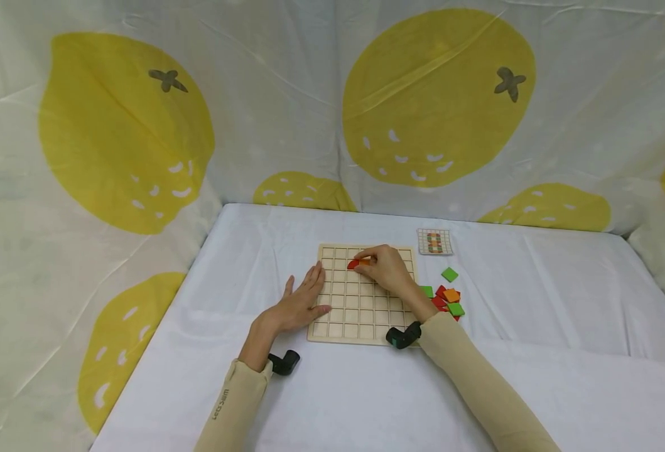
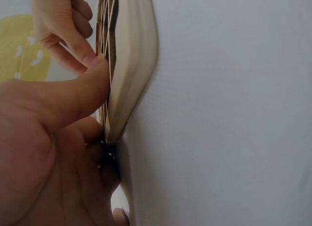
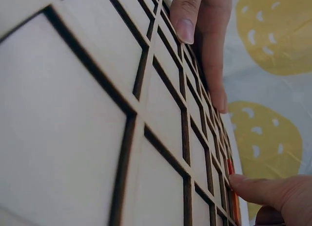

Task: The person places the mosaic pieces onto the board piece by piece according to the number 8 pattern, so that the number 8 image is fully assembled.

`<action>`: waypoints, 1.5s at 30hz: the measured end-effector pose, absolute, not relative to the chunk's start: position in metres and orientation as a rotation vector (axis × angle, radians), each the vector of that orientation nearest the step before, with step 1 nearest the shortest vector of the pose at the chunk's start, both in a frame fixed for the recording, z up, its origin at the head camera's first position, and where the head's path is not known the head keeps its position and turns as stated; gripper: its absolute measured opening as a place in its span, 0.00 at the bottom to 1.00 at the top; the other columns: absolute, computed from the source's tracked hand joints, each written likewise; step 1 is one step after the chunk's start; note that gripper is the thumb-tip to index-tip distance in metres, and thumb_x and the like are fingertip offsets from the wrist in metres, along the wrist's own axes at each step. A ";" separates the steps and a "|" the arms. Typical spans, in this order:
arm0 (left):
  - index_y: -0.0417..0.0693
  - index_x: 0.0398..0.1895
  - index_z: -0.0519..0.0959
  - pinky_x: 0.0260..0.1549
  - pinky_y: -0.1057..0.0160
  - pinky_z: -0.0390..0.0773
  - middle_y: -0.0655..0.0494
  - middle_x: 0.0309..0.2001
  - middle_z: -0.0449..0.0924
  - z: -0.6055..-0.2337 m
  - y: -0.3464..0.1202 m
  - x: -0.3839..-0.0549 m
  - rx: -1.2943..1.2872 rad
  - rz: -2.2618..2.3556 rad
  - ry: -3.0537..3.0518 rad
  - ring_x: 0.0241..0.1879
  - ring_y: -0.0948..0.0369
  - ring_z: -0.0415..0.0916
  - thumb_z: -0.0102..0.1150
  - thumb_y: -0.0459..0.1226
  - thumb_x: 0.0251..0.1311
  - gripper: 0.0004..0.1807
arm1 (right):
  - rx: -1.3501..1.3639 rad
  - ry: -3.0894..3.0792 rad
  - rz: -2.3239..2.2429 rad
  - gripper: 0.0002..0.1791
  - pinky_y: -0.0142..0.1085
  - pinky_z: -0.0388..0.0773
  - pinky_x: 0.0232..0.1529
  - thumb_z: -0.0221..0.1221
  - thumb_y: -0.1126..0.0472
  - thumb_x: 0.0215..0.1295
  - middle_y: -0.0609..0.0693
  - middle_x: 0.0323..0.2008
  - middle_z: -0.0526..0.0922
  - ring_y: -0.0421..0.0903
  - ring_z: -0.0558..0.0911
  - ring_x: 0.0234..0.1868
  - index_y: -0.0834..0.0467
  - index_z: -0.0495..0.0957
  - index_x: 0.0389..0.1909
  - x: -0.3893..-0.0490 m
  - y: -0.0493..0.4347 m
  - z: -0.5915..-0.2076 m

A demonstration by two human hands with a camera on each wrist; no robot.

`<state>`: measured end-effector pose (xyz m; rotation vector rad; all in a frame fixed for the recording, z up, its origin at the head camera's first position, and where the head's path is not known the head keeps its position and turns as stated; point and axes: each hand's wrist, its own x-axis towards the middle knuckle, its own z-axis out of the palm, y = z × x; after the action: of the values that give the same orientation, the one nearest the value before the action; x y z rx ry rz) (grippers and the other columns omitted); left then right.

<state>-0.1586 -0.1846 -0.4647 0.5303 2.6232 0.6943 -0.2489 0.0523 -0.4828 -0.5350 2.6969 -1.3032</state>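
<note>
Pinching an orange tile point(image 1: 365, 261), the thumb and index finger of the right hand point(image 1: 387, 269) are curled close together, with only a narrow gap between them. One red tile point(image 1: 353, 264) is seen at the fingertips, just left of the orange one, in the far part of the board point(image 1: 351, 316). Whether the orange tile is fully seated in a square cannot be told. The left hand point(image 1: 298, 307) is spread, its fingers nearly straight along the board's left edge and its thumb, set well apart from them, rested on the gridded top.

One wooden board is laid flat on the white tablecloth point(image 1: 332, 389). To its right, three green tiles are counted: one set apart point(image 1: 449, 274), one beside the right forearm point(image 1: 426, 291) and one on the pile point(image 1: 455, 309). In that pile one orange piece point(image 1: 451, 295) is seen among several red pieces point(image 1: 439, 302), whose overlap prevents a sure count. One patterned card point(image 1: 435, 242) is placed near the board's far right corner. Two black devices point(image 1: 404, 336) are worn at the wrists, by two beige sleeves point(image 1: 473, 383).
</note>
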 end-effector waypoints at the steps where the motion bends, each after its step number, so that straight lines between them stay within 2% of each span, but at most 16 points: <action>1: 0.34 0.83 0.36 0.77 0.30 0.26 0.43 0.85 0.25 -0.465 -0.184 -0.158 0.529 0.695 2.622 0.85 0.46 0.27 0.49 0.47 0.79 0.46 | -0.534 2.696 -1.301 0.15 0.30 0.59 0.21 0.72 0.60 0.63 0.46 0.16 0.69 0.40 0.64 0.18 0.59 0.89 0.50 -0.249 0.052 -0.483; 5: 0.34 0.83 0.35 0.77 0.30 0.26 0.44 0.85 0.25 -0.465 -0.184 -0.158 0.525 0.692 2.621 0.85 0.46 0.27 0.49 0.47 0.79 0.46 | -0.526 2.705 -1.281 0.15 0.30 0.60 0.21 0.72 0.60 0.63 0.47 0.17 0.72 0.40 0.65 0.18 0.58 0.89 0.50 -0.250 0.052 -0.483; 14: 0.35 0.83 0.36 0.77 0.30 0.26 0.44 0.85 0.25 -0.463 -0.185 -0.158 0.521 0.693 2.624 0.85 0.46 0.27 0.50 0.47 0.79 0.46 | -0.494 2.737 -1.231 0.15 0.32 0.59 0.25 0.72 0.57 0.64 0.53 0.29 0.84 0.40 0.63 0.21 0.55 0.90 0.51 -0.249 0.054 -0.483; 16: 0.35 0.83 0.36 0.77 0.30 0.26 0.44 0.85 0.25 -0.464 -0.185 -0.159 0.518 0.695 2.623 0.85 0.46 0.27 0.50 0.47 0.79 0.46 | -0.506 2.730 -1.241 0.16 0.32 0.59 0.25 0.72 0.58 0.65 0.54 0.30 0.85 0.39 0.62 0.20 0.56 0.89 0.53 -0.249 0.056 -0.483; 19: 0.35 0.83 0.35 0.77 0.30 0.26 0.45 0.85 0.24 -0.465 -0.185 -0.159 0.518 0.701 2.621 0.85 0.46 0.27 0.50 0.46 0.79 0.46 | -0.515 2.714 -1.268 0.18 0.31 0.59 0.24 0.71 0.59 0.65 0.52 0.23 0.81 0.39 0.62 0.18 0.57 0.87 0.56 -0.246 0.061 -0.482; 21: 0.35 0.83 0.35 0.77 0.31 0.26 0.45 0.85 0.25 -0.465 -0.185 -0.159 0.522 0.704 2.619 0.85 0.46 0.27 0.50 0.46 0.79 0.46 | -0.496 2.693 -1.288 0.19 0.31 0.59 0.22 0.70 0.59 0.66 0.49 0.17 0.72 0.39 0.63 0.17 0.58 0.87 0.56 -0.243 0.067 -0.480; 27: 0.34 0.82 0.35 0.77 0.31 0.26 0.43 0.85 0.25 -0.465 -0.185 -0.158 0.535 0.707 2.619 0.85 0.45 0.28 0.50 0.45 0.79 0.46 | -0.382 2.669 -1.318 0.18 0.30 0.59 0.21 0.70 0.57 0.66 0.44 0.15 0.65 0.40 0.64 0.17 0.56 0.87 0.56 -0.227 0.096 -0.475; 34: 0.33 0.82 0.35 0.77 0.32 0.25 0.42 0.85 0.25 -0.467 -0.187 -0.159 0.546 0.720 2.612 0.85 0.44 0.28 0.50 0.45 0.79 0.46 | -0.370 2.717 -1.303 0.17 0.29 0.55 0.18 0.70 0.58 0.66 0.44 0.16 0.63 0.40 0.60 0.16 0.58 0.88 0.54 -0.211 0.133 -0.475; 45: 0.33 0.82 0.34 0.77 0.31 0.24 0.42 0.85 0.24 -0.470 -0.187 -0.160 0.552 0.717 2.609 0.85 0.43 0.27 0.49 0.46 0.79 0.47 | -0.285 2.783 -1.212 0.17 0.29 0.56 0.17 0.70 0.57 0.66 0.45 0.16 0.63 0.40 0.61 0.16 0.58 0.88 0.53 -0.199 0.175 -0.476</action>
<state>-0.1599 -0.1867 -0.4698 0.5523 2.6090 0.7168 -0.1986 0.1748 -0.4756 -0.2847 2.7834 -1.2115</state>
